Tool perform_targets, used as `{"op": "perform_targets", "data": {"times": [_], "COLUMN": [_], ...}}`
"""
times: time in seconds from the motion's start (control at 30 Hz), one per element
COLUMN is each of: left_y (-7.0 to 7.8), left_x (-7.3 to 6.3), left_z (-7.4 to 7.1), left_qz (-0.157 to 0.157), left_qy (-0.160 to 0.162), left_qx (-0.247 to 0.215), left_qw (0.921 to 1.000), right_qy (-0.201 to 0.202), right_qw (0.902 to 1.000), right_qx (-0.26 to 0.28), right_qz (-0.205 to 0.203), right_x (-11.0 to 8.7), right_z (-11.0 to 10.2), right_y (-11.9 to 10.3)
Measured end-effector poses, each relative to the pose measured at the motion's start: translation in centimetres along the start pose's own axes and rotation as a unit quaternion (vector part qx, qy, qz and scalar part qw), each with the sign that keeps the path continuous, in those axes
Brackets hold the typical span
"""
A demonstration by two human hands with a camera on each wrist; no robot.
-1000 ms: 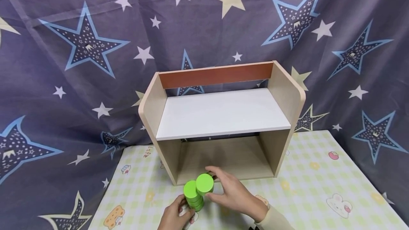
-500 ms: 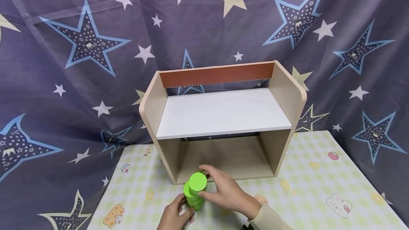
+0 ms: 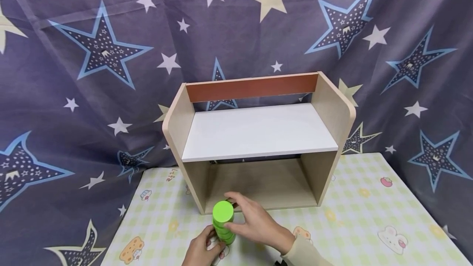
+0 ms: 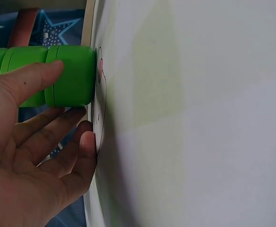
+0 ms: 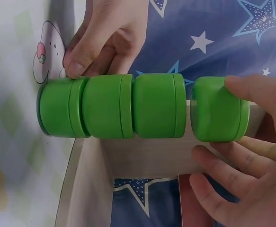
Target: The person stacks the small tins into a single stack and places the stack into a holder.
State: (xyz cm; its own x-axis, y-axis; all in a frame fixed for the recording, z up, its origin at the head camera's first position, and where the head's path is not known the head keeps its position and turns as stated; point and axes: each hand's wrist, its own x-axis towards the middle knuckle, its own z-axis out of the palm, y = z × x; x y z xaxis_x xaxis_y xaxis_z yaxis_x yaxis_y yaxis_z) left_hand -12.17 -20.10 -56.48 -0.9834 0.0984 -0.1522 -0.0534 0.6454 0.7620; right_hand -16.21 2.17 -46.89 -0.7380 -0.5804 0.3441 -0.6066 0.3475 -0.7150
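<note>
Three round green lidded tins [image 5: 107, 106] stand in an upright stack on the tablecloth. My left hand [image 3: 201, 247] holds the stack low down, thumb on one side and fingers round the other, as the left wrist view shows at the bottom tin [image 4: 76, 82]. Over the stack my right hand [image 3: 258, 225] grips a fourth green tin [image 5: 216, 111] between thumb and fingers. A narrow gap separates that tin from the stack in the right wrist view. Seen from the head, its top nearly lines up with the tins below.
Right behind the hands stands a small wooden shelf unit [image 3: 334, 175] with a white upper shelf [image 3: 258, 132] and an open lower compartment. A checked tablecloth [image 3: 369, 216] covers the table. A star-patterned curtain [image 3: 111, 106] hangs behind and at both sides.
My right hand has carried the fourth tin leftward, from beside the stack's top to straight above it. My left hand has stayed at the stack's base.
</note>
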Motion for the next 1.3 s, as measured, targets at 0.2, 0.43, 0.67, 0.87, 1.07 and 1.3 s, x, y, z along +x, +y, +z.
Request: {"op": "perform_targets", "data": {"times": [0.2, 0.43, 0.67, 0.87, 1.07, 1.3], "left_y": [0.0, 0.2, 0.0, -0.1, -0.1, -0.1], "left_x": [-0.1, -0.1, -0.1, -0.2, -0.1, -0.1], "left_z": [0.0, -0.1, -0.1, -0.1, -0.1, -0.1], "left_qz": [0.005, 0.008, 0.008, 0.006, 0.002, 0.002], "left_qy": [0.0, -0.001, -0.002, -0.006, -0.005, -0.007], "left_qx": [0.0, -0.005, -0.006, -0.006, 0.0, -0.005], "left_qw": [1.0, 1.0, 0.9999, 0.9999, 1.0, 1.0], "right_qy": [-0.004, -0.001, -0.001, -0.001, 0.002, -0.002], "right_qw": [1.0, 1.0, 1.0, 1.0, 1.0, 1.0], "right_qx": [0.003, 0.004, 0.007, 0.007, 0.007, 0.006], "right_qz": [0.007, -0.002, -0.004, -0.002, -0.002, -0.003], "right_x": [0.0, 0.1, 0.1, 0.1, 0.1, 0.2], "right_z": [0.4, 0.7, 0.9, 1.0, 1.0, 1.1], "right_y": [0.2, 0.3, 0.4, 0.5, 0.6, 0.6]}}
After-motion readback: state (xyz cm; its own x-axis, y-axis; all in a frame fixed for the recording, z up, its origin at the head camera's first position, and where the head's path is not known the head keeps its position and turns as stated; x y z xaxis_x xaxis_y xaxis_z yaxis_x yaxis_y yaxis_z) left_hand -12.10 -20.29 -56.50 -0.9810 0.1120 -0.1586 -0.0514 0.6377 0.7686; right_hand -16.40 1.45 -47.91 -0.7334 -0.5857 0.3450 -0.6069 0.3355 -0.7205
